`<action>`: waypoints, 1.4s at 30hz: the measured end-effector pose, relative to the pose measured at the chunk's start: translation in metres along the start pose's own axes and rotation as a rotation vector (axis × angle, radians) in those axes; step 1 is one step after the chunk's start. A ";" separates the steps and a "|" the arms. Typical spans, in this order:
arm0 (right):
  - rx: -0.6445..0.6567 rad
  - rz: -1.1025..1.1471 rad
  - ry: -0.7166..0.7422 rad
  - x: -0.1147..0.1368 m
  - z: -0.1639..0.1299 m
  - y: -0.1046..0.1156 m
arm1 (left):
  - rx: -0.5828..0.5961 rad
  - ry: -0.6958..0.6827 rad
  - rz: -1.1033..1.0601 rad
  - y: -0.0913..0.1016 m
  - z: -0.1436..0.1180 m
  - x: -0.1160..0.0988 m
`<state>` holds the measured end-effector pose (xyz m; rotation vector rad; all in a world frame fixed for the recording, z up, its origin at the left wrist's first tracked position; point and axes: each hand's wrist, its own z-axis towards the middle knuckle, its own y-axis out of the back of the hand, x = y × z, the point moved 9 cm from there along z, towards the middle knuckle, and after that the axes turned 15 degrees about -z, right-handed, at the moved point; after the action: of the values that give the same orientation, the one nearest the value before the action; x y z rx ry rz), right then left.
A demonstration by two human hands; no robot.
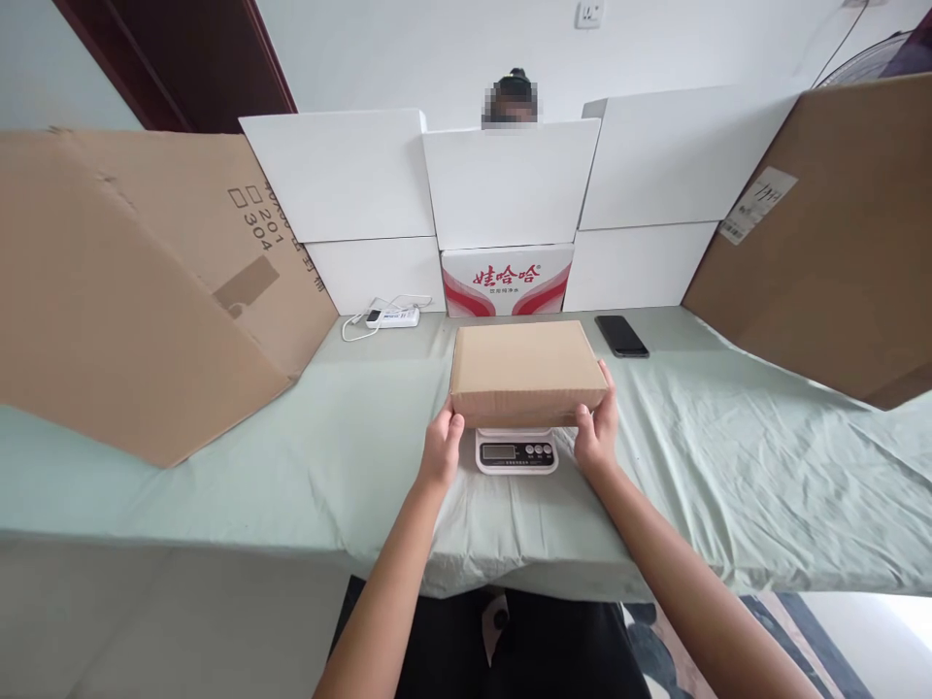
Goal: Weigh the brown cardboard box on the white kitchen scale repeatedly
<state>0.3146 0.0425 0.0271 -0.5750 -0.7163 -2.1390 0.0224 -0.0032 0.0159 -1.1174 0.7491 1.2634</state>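
Cardboard box rests on a white scale at table centre, left hand and right hand clasping its near corners. Pale green cloth covers the table; white panels and brown cardboard sheets line the far side.

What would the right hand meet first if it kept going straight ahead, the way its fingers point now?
The right hand already touches the cardboard box on the scale. Past the box's corner, likely the black phone lying on the green cloth, though depth is unclear.
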 end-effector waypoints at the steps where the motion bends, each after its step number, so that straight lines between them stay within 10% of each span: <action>1: -0.003 0.001 -0.009 0.000 -0.001 0.000 | -0.003 0.002 0.004 0.000 0.000 0.000; 21: 0.054 0.025 -0.042 -0.002 0.002 -0.008 | -0.038 -0.014 0.083 0.011 0.001 0.006; 29: -0.081 0.056 -0.186 -0.021 0.006 0.009 | -0.351 -0.139 -0.049 0.059 0.001 0.005; 42: 0.056 0.119 -0.194 -0.016 0.004 -0.003 | -0.192 -0.002 -0.032 0.041 0.000 0.016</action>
<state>0.3217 0.0552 0.0196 -0.7832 -0.8238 -1.9655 -0.0139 -0.0006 -0.0078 -1.2777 0.6163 1.3299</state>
